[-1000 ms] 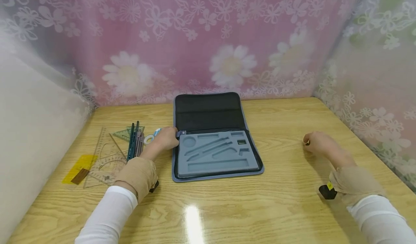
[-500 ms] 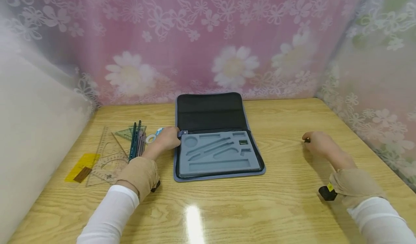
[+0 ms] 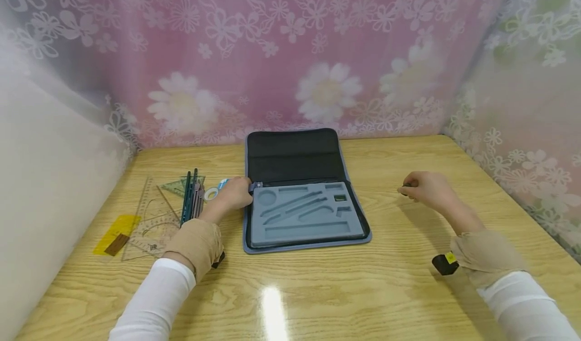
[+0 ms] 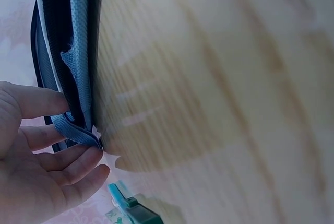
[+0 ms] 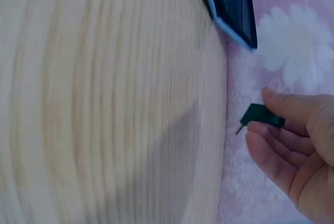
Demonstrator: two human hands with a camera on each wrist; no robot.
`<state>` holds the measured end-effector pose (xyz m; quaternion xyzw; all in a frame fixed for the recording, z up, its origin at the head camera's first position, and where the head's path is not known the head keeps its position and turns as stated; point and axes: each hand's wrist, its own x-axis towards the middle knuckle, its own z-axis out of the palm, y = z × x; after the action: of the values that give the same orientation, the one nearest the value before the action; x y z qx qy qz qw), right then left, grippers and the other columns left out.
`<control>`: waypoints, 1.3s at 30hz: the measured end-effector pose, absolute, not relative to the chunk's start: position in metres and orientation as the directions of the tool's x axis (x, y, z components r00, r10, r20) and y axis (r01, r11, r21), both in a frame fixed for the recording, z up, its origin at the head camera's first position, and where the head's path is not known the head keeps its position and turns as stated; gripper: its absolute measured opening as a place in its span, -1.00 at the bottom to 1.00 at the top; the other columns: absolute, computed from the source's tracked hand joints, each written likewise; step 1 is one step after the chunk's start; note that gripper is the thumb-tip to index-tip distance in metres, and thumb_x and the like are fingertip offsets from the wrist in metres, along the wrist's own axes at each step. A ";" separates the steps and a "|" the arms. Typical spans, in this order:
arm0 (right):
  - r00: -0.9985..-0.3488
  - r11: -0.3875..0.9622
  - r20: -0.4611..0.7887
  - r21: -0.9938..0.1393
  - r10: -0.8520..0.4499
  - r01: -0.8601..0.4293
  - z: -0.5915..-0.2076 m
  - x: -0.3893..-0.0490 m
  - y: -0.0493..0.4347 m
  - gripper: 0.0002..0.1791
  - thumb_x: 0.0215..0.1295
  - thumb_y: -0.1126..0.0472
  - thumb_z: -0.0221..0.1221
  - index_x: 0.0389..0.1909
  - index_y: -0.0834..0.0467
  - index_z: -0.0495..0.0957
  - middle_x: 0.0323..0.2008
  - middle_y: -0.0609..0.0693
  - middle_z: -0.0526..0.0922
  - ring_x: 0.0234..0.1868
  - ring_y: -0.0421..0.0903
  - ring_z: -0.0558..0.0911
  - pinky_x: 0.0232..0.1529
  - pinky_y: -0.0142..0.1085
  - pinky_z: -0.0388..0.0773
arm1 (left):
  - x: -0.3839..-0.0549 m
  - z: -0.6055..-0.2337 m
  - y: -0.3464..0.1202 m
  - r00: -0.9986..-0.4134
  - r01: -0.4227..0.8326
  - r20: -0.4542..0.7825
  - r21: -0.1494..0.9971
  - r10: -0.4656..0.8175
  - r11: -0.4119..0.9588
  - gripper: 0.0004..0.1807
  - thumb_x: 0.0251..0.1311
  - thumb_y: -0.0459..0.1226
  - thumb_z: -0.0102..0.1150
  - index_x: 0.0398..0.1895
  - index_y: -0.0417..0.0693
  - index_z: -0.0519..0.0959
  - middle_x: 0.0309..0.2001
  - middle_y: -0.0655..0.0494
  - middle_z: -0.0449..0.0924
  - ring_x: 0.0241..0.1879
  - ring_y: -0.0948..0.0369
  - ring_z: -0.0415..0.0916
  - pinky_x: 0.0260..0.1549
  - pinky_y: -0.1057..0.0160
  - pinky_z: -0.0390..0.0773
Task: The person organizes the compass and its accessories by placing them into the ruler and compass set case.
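Observation:
An unzipped case (image 3: 295,154) with a black lid lies open mid-table. Its grey-blue foam tray (image 3: 290,196) has shaped hollows, and a small square hollow at the upper right shows dark green inside. At the case's left hinge, my left hand (image 3: 233,193) holds the blue fabric strap (image 4: 75,131) between thumb and fingers. My right hand (image 3: 426,188), to the right of the case and apart from it, pinches a small dark green piece (image 5: 255,113) with a thin metal pin. The fingers hide part of that piece.
Left of my left hand lie clear set squares (image 3: 147,205), a yellow sheet (image 3: 111,227) with a brown block (image 3: 116,244), dark green pencils (image 3: 186,200) and a white ring (image 3: 211,193). A floral curtain (image 3: 272,63) stands behind the table.
My right hand has moved left and slightly away from me, towards the case, with the small green piece. My left hand stays at the case's strap.

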<state>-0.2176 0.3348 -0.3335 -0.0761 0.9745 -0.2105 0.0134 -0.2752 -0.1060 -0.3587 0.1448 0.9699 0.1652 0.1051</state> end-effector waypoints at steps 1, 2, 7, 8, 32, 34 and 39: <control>-0.989 0.894 0.010 -0.425 -0.150 -0.140 -0.334 -0.218 0.331 -0.67 0.24 0.11 0.19 -0.23 0.35 0.54 -0.48 0.06 0.63 -0.51 -0.05 0.60 -0.50 -0.20 0.50 | -0.275 -0.358 -0.106 -0.936 0.247 -0.156 0.348 0.316 0.904 -0.50 0.07 -0.42 -0.01 0.15 -0.40 0.39 0.09 -0.31 0.42 -0.05 -0.09 0.45 -0.21 0.08 0.45; -0.989 0.887 0.012 -0.441 -0.147 -0.137 -0.334 -0.218 0.328 -0.67 0.23 0.10 0.20 -0.24 0.34 0.54 -0.47 0.07 0.63 -0.50 -0.04 0.61 -0.50 -0.21 0.51 | -0.275 -0.358 -0.106 -0.935 0.248 -0.157 0.347 0.317 0.904 -0.50 0.07 -0.42 -0.01 0.15 -0.41 0.38 0.10 -0.31 0.42 -0.04 -0.10 0.44 -0.20 0.08 0.45; -0.985 0.843 0.023 -0.515 -0.169 -0.157 -0.333 -0.216 0.306 -0.68 0.21 0.05 0.21 -0.27 0.27 0.55 -0.49 0.05 0.64 -0.50 -0.01 0.61 -0.50 -0.23 0.53 | -0.275 -0.356 -0.106 -0.934 0.253 -0.158 0.341 0.320 0.905 -0.49 0.07 -0.42 -0.01 0.16 -0.41 0.38 0.11 -0.32 0.40 -0.02 -0.10 0.43 -0.19 0.08 0.44; -0.984 0.833 0.020 -0.530 -0.178 -0.161 -0.333 -0.216 0.301 -0.68 0.21 0.04 0.21 -0.27 0.26 0.55 -0.49 0.05 0.63 -0.50 -0.01 0.60 -0.49 -0.22 0.53 | -0.275 -0.356 -0.106 -0.934 0.253 -0.158 0.339 0.319 0.906 -0.49 0.07 -0.42 -0.01 0.16 -0.41 0.38 0.11 -0.32 0.40 -0.02 -0.10 0.43 -0.19 0.08 0.44; -0.979 0.673 -0.003 -0.726 -0.206 -0.140 -0.360 -0.218 0.227 -0.75 0.20 0.09 0.23 -0.39 0.23 0.53 -0.65 -0.02 0.58 -0.65 -0.08 0.55 -0.57 -0.24 0.53 | -0.273 -0.353 -0.105 -0.933 0.264 -0.143 0.352 0.330 0.898 -0.57 0.03 -0.44 -0.01 0.04 -0.40 0.46 -0.03 -0.27 0.50 -0.27 0.01 0.41 -0.35 0.14 0.37; -0.981 0.654 -0.019 -0.748 -0.193 -0.115 -0.364 -0.216 0.225 -0.74 0.21 0.09 0.22 -0.37 0.24 0.53 -0.64 -0.01 0.58 -0.65 -0.08 0.55 -0.56 -0.24 0.53 | -0.273 -0.353 -0.104 -0.931 0.268 -0.149 0.341 0.333 0.901 -0.57 0.04 -0.43 -0.01 0.04 -0.40 0.45 -0.03 -0.28 0.49 -0.25 -0.01 0.42 -0.34 0.13 0.38; -0.988 0.635 -0.056 -0.771 -0.143 -0.048 -0.369 -0.211 0.219 -0.72 0.23 0.06 0.20 -0.38 0.25 0.55 -0.63 -0.01 0.58 -0.69 -0.10 0.50 -0.61 -0.26 0.49 | -0.272 -0.352 -0.103 -0.928 0.268 -0.164 0.327 0.334 0.906 -0.57 0.06 -0.42 -0.01 0.05 -0.40 0.44 0.00 -0.29 0.47 -0.15 -0.04 0.44 -0.30 0.11 0.38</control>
<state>-0.2113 0.2193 -0.3694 -0.0530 0.9026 -0.4236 0.0561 -0.2720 -0.1033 -0.3524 0.1549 0.9702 0.1512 0.1087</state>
